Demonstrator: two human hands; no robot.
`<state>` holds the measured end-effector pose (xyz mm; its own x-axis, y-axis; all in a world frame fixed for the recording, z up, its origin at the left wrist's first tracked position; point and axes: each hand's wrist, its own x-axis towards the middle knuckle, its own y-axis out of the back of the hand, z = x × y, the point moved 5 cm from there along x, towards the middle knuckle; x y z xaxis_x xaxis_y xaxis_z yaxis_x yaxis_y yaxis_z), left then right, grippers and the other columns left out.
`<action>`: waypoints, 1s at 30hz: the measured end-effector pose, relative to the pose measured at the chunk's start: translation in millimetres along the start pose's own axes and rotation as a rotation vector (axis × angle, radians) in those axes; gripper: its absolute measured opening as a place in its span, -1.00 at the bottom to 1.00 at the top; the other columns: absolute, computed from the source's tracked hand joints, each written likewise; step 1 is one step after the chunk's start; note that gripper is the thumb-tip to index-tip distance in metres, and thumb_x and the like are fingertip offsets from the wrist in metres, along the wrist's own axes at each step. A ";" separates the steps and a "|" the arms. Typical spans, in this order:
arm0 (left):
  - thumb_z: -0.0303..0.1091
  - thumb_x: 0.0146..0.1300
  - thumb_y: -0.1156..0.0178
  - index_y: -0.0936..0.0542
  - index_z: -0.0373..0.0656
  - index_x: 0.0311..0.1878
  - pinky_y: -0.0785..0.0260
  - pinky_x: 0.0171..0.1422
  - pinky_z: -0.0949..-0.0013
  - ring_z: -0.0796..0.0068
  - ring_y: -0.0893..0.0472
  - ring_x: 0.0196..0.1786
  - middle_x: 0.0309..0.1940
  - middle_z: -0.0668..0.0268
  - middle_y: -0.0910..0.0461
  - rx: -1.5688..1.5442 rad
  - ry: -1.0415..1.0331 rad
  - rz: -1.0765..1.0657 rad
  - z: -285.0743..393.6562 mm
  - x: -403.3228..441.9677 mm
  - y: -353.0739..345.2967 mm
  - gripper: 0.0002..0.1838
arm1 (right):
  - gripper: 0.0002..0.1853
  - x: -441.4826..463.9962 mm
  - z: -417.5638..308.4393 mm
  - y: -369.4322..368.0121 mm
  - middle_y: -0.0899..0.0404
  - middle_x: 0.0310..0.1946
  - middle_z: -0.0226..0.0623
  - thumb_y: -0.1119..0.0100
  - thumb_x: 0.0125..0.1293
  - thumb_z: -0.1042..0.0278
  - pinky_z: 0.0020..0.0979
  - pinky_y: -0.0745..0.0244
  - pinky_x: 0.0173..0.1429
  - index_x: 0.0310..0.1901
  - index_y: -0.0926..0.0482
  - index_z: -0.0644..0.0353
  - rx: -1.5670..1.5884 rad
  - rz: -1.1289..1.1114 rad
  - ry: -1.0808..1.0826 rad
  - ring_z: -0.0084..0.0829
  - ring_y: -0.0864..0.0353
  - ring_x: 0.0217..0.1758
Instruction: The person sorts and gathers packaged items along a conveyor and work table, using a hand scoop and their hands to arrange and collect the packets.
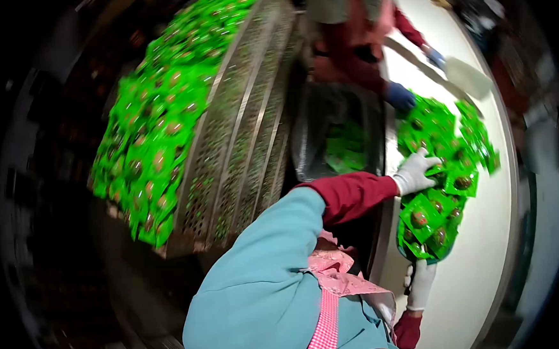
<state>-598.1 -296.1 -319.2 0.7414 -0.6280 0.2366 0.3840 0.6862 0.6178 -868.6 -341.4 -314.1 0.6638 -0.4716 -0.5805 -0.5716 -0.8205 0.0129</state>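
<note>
Green packets (437, 219), each with a round brownish item showing in it, are heaped on the white table. My left hand (414, 171), in a white glove, lies on the heap with its fingers spread, touching the packets. Below it in the view, my right hand (419, 286), also in a white glove, is closed at the near end of a scoop (449, 252) loaded with packets. Only the scoop's bluish rim shows under them, and the handle is mostly hidden by the hand.
A co-worker's blue-gloved hand (435, 59) holds a white scoop (469, 78); their other gloved hand (400, 97) is at the heap's far edge. A lined crate (301, 144) with some green packets stands beside the table (488, 238). Perforated metal trays (227, 158) stand left, near many packets.
</note>
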 end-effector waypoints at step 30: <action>0.07 0.08 -0.32 -0.59 -0.11 0.13 -0.42 0.14 0.35 0.32 -0.64 -0.03 -0.06 0.14 -0.66 0.477 0.398 0.788 30.1 -339.0 730.9 -0.39 | -0.69 -188.8 -311.9 -520.6 -0.41 -0.63 -0.49 -0.11 0.36 0.11 -0.62 -0.09 -0.75 -0.13 -0.45 0.23 -0.735 -1.386 0.673 -0.70 -0.20 -0.82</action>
<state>-585.3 407.4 74.7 0.8526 0.1708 0.4939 -0.4922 0.5800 0.6491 -546.0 73.9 42.8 0.6163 0.7851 -0.0614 0.7638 -0.5770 0.2892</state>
